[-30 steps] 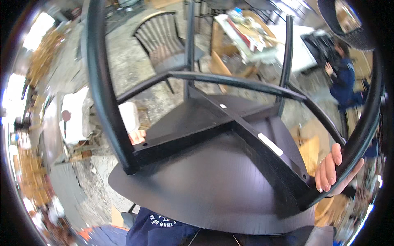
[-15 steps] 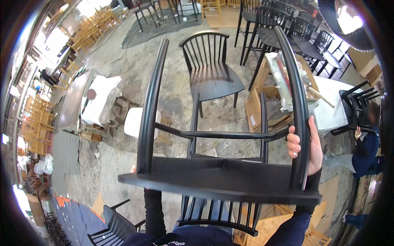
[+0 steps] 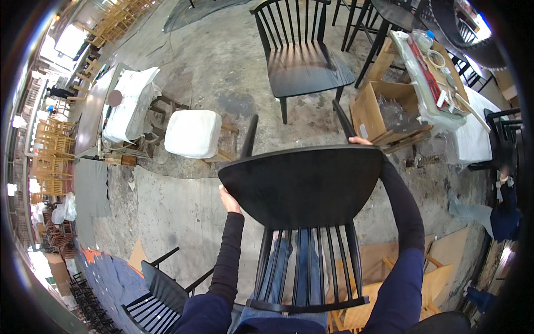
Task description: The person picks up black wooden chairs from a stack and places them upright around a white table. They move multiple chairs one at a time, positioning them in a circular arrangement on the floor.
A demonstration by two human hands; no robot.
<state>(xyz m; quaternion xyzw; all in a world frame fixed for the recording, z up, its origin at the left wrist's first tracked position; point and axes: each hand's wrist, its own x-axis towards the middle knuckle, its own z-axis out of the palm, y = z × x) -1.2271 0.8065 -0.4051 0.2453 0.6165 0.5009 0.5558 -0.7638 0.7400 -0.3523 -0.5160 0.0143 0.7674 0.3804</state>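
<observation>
Both my hands hold a black spindle-back chair (image 3: pixel 303 186) in front of my body. Its seat top faces me, the spindled back hangs toward my lap, and two legs point away beyond the seat's far edge. My left hand (image 3: pixel 229 201) is closed on the seat's left side, with part of the fingers hidden behind it. At the far right corner, beside a leg, my right hand (image 3: pixel 360 141) grips the chair; most of that hand is hidden behind the seat. A second black spindle-back chair (image 3: pixel 308 67) stands upright on the floor ahead.
A white-covered stool (image 3: pixel 193 133) stands left of the held chair. Left of it is a draped worktable (image 3: pixel 130 103). To the right are a cardboard box (image 3: pixel 384 111) and a bench with tape (image 3: pixel 436 58). Another black chair (image 3: pixel 161 289) is near-left. A co-worker (image 3: pixel 498 206) is far right.
The held chair has tipped over: its legs pointed up before, and now the seat top faces me. My right hand has shifted from a leg's side to the far corner. My view has tilted downward.
</observation>
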